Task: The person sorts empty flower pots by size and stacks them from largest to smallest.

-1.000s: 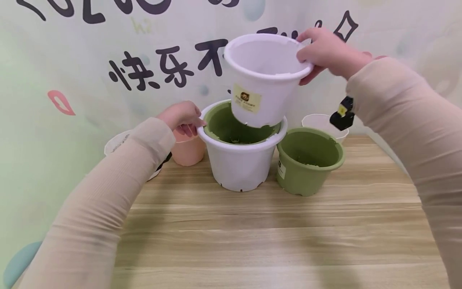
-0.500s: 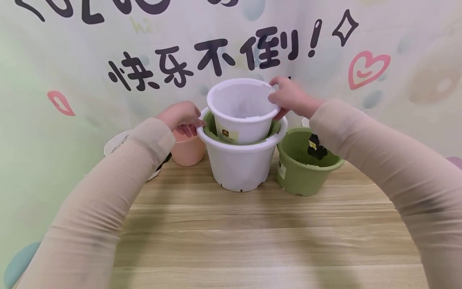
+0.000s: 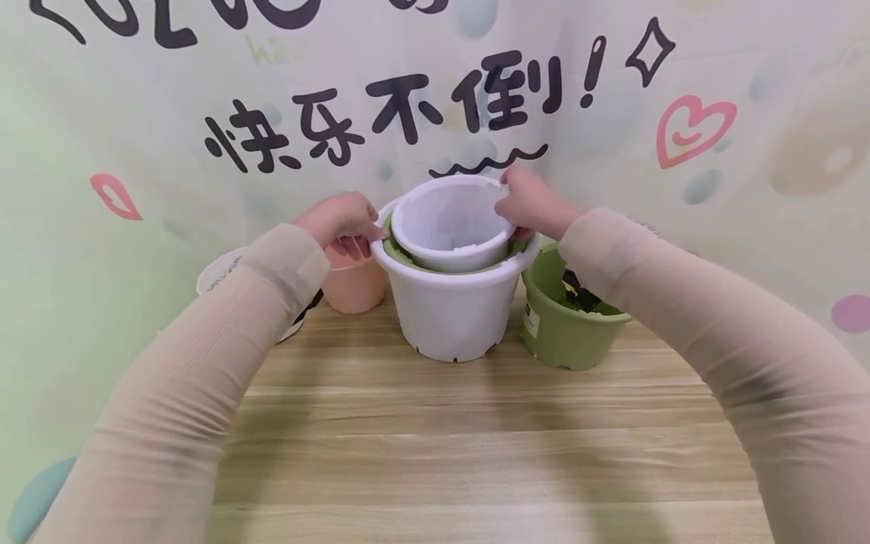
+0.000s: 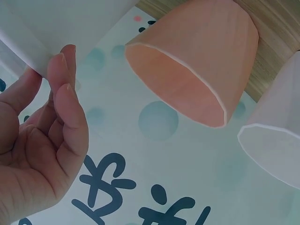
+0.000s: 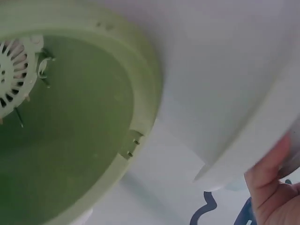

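Observation:
In the head view my right hand (image 3: 533, 202) grips the right rim of a small white pot (image 3: 451, 215), which sits partly inside a green pot (image 3: 406, 259). That green pot is nested in a large white pot (image 3: 454, 317) on the table. My left hand (image 3: 345, 221) pinches the large pot's left rim. The left wrist view shows the left hand (image 4: 47, 126) with thumb and fingers at a white rim (image 4: 23, 51). At the right edge of the right wrist view, the right hand (image 5: 274, 187) touches a white rim (image 5: 253, 136).
Another green pot (image 3: 567, 340) stands just right of the large white pot, under my right wrist. To the left are a pink pot (image 3: 355, 285) and a pale container (image 3: 220, 270), partly behind my left arm. A printed cloth (image 3: 591, 151) hangs behind the wooden table (image 3: 476, 453).
My right hand has moved down and left, lowering the small white pot from above into the green pot in the stack. The left hand has stayed at the large pot's rim.

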A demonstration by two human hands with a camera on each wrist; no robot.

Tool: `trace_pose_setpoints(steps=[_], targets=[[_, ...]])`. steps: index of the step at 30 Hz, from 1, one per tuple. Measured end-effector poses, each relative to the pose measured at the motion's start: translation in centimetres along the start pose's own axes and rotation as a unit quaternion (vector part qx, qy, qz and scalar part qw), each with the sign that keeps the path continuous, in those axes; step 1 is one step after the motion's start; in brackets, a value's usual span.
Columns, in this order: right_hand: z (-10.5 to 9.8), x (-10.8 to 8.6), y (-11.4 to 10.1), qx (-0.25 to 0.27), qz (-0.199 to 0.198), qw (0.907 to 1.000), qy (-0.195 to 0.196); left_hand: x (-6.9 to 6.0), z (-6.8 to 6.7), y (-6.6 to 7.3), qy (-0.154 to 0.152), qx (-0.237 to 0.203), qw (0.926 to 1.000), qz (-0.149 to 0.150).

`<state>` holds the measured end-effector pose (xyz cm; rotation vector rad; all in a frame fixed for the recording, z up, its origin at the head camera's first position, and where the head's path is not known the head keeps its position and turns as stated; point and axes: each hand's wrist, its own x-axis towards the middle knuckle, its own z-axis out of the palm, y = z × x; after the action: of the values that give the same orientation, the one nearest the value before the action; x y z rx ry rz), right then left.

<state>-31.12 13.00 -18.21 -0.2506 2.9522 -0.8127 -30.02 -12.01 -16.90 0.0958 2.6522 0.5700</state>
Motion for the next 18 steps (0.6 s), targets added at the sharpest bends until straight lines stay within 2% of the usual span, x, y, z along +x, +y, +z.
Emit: trace_pose_setpoints(steps=[3,6,12,18], targets=[[0.4,0.3,0.1,-0.086,-0.014,0.9961,0.008,0.0,0.0,0.0,0.001,-0.001,1.0,0.0],[0.6,0.5,0.5,-0.164,-0.021,0.9862,0.01,0.0,0.1,-0.1,0.003,-0.003,1.0,0.0],[0.7,1.3,1.0,-0.25,-0.042,0.9671,-0.018,0.0,0.3,-0.1,0.005,-0.004,1.0,0.002],[0.9,1.8,0.5,-0.315,-0.054,0.9461,-0.05,0.0,0.2,0.0,0.006,-0.009,0.9999,0.002]])
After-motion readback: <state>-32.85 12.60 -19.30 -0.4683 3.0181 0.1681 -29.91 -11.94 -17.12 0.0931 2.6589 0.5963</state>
